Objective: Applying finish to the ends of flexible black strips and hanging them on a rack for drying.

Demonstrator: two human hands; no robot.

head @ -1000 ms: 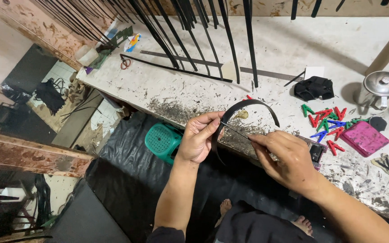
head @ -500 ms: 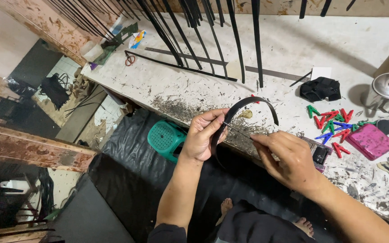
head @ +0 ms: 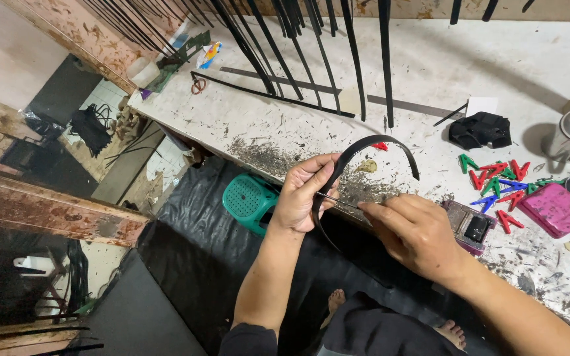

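Left hand (head: 303,194) grips a curved black headband (head: 364,148) over the tabletop (head: 430,72); right hand (head: 417,234) pinches a thin blade (head: 338,199) against it. Looks like edge-trimming, needs steady pressure.

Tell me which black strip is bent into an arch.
The curved black strip gripped by the left hand; the other black strips hang straight over the workbench.
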